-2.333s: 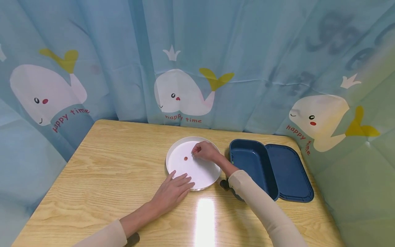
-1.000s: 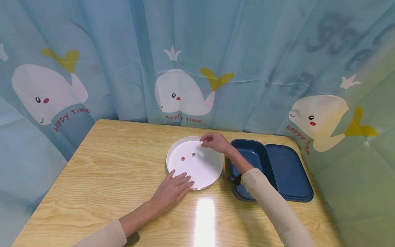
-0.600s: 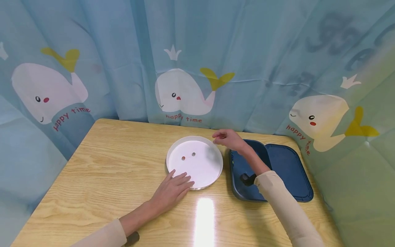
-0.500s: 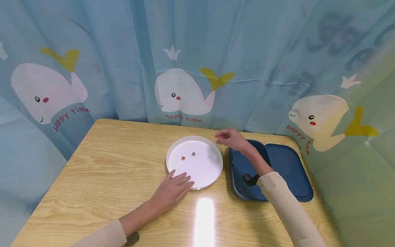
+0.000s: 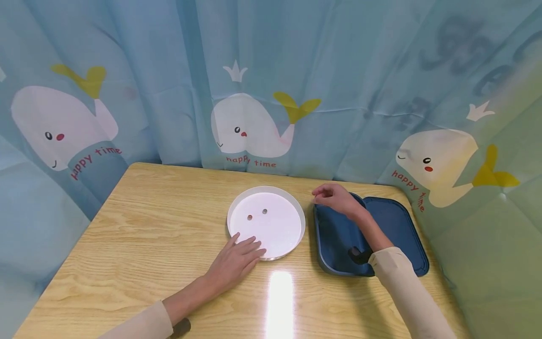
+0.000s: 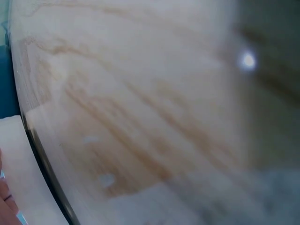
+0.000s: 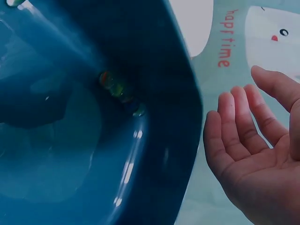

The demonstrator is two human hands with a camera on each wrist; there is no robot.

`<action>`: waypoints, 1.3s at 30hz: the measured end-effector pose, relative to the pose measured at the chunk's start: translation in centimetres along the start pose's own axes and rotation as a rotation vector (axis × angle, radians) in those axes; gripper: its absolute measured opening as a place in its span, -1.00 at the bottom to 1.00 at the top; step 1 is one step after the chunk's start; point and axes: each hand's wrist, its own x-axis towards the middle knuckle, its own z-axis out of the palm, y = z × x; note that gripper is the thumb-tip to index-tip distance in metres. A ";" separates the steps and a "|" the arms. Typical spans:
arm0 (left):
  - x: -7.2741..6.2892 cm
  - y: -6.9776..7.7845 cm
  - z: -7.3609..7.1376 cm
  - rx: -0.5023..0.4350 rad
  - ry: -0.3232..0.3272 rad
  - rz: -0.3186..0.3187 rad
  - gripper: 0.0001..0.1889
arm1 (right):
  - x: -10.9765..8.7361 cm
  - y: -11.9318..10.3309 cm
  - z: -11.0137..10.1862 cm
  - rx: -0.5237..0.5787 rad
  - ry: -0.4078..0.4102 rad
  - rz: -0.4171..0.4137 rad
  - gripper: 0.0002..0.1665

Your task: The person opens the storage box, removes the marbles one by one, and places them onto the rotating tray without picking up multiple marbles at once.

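Observation:
In the head view a round white tray (image 5: 279,235) lies on the table, with two small marbles (image 5: 250,217) in its far left part. My left hand (image 5: 233,263) rests on the tray's near rim with fingers spread. My right hand (image 5: 336,197) hovers over the far left corner of a deep blue box (image 5: 322,254). The right wrist view shows that hand's fingers (image 7: 227,119) loosely bent, nothing seen between them and the thumb. Several coloured glass marbles (image 7: 117,89) lie along the box's inner corner there. Only a bit of my left fingers (image 6: 7,206) shows in the left wrist view.
A flat blue lid (image 5: 398,230) lies to the right of the box, partly hidden by my right arm. The wooden table (image 5: 169,212) ends at a blue curtain (image 5: 169,94) with printed whales. A bright reflection crosses the near tabletop.
My right hand has left a marble in the tray beside the other one, then moved right to the box's far left corner. My left hand has stayed on the tray's rim.

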 end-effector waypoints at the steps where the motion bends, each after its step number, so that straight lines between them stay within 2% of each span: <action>1: 0.0 0.0 0.0 0.001 -0.001 0.001 -0.73 | -0.1 0.2 -0.1 -0.002 -0.003 0.009 -0.61; 15: 0.0 0.0 0.0 0.008 0.015 0.006 -0.73 | -0.6 3.0 -0.4 -0.045 -0.005 0.082 -0.61; 27: -0.1 0.0 0.0 -0.002 -0.001 -0.006 -0.73 | 0.7 5.3 0.5 -0.046 -0.015 0.088 -0.66; 34: -0.1 0.0 0.1 -0.006 0.020 0.004 -0.73 | 1.4 6.1 1.1 -0.121 0.005 0.091 -0.72; 39: -0.1 -0.1 0.1 0.000 0.006 -0.001 -0.72 | 1.6 6.0 1.4 -0.161 0.024 0.104 -0.73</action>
